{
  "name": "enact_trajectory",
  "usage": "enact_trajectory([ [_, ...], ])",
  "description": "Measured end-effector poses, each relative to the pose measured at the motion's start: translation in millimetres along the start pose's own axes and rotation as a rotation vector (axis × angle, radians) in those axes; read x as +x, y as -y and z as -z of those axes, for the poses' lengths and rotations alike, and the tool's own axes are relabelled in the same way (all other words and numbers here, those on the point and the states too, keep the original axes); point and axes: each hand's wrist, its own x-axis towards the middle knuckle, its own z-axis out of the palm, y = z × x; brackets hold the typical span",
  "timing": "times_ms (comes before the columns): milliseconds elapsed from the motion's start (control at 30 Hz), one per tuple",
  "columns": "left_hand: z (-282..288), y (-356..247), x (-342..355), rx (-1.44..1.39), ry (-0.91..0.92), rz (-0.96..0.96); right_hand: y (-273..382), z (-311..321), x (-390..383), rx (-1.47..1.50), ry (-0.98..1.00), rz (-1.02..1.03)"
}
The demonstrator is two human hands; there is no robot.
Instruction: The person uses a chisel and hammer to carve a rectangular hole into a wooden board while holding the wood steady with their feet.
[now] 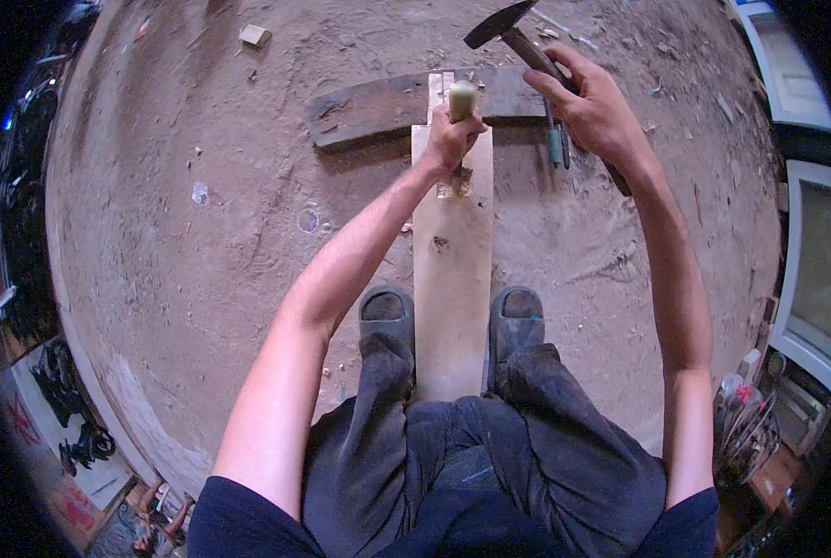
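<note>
My left hand (pixel 451 141) is wrapped round a chisel (pixel 462 99), whose pale rounded handle end points up towards me. Its lower end meets a long light-wood board (pixel 451 307) beside a roughly cut patch of chips; my fist partly hides the blade. To the right, my right hand (pixel 598 113) grips a hammer (pixel 518 37) by its dark wooden handle. The dark metal head is raised above and to the right of the chisel, apart from it. The board runs between my feet, and its narrower, notched far end lies over a dark timber (pixel 369 110).
A slim tool with a green handle (pixel 554 149) lies at the timber's right end. On the dirt floor are a small wood block (pixel 255 36), chips and a clear plastic scrap (pixel 201 193). White-framed panels (pixel 813 270) stand along the right; dark clutter lines the left.
</note>
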Motion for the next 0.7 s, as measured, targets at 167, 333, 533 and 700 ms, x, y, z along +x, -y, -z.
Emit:
enact_trajectory([
  [167, 2.5, 1.6, 4.8, -0.042, 0.035, -0.046, -5.8, -3.5, 1.9, -0.033, 0.003, 0.079],
  [333, 4.1, 5.8, 4.7, -0.005, 0.083, -0.010, -0.8, -1.9, -1.1, -0.028, 0.050, 0.021],
  [533, 1.7, 26.2, 11.9, 0.039, -0.004, -0.105, 4.5, 2.0, -0.4, -0.094, -0.031, 0.122],
  [700, 5.2, 33.2, 16.1, 0.487, -0.037, -0.561, 29.4, 7.0, -0.3, -0.126, -0.124, 0.117],
])
